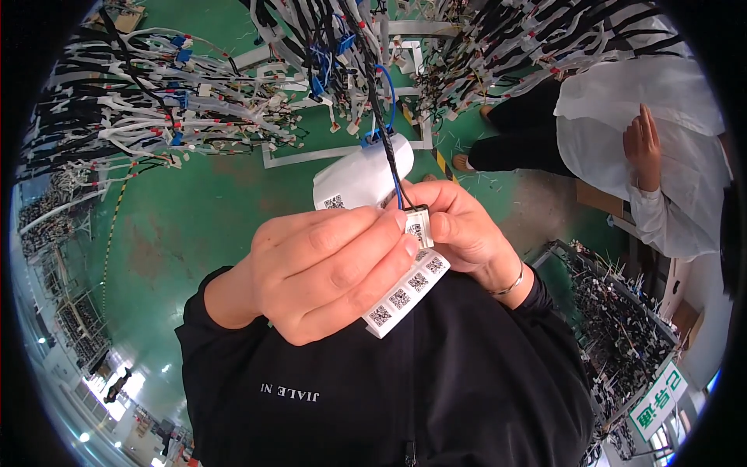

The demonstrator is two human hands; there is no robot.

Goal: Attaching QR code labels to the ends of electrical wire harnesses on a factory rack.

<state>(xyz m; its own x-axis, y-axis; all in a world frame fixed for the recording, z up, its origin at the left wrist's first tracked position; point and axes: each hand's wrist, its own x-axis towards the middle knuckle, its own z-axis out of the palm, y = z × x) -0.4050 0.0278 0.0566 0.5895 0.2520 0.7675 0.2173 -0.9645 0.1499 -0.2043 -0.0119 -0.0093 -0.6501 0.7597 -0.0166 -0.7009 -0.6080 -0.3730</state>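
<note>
My left hand point(327, 268) is curled around a white strip of square code labels point(405, 296) that sticks out below its fingers. Its fingertips press against a small white connector point(419, 226), which also carries a code label. My right hand point(467, 229), with a thin bracelet on the wrist, pinches that connector from the other side. Black and blue wires point(393, 163) run up from the connector to the hanging harnesses. The rest of the white label backing point(362, 175) curls up behind both hands.
Bundles of white, black and blue wire harnesses point(156, 101) hang across the top over a green floor point(194, 210) with white marking lines. A person in a white coat point(646, 117) stands at the right. A bin of dark connectors point(622, 327) sits at the lower right.
</note>
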